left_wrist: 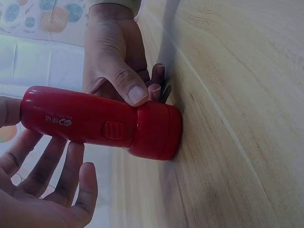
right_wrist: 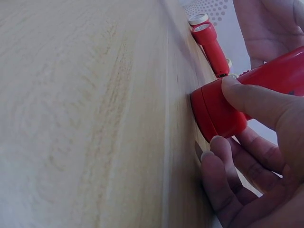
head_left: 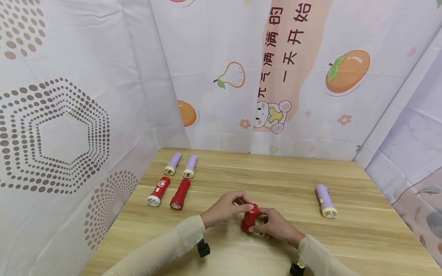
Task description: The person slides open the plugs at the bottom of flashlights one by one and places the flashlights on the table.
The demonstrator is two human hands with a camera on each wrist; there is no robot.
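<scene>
A red flashlight (head_left: 249, 219) stands upright on the wooden table, lamp head down and tail end up. My left hand (head_left: 228, 207) holds it by the tail end from above, with the thumb on the end and fingers beside the body. Lower down, my right hand (head_left: 277, 227) grips the wide head, its thumb (right_wrist: 251, 102) pressed on the head's side and its fingers behind. The left wrist view shows a ridged slide switch (left_wrist: 114, 130) and a small white logo on the body. The lamp face is hidden against the table.
At the left lie two purple flashlights (head_left: 190, 166), a red one with a white rim (head_left: 159, 191) and a plain red one (head_left: 180, 194). Another purple flashlight (head_left: 325, 200) lies at the right. Patterned curtains (head_left: 221, 46) hang behind the table (head_left: 241, 176).
</scene>
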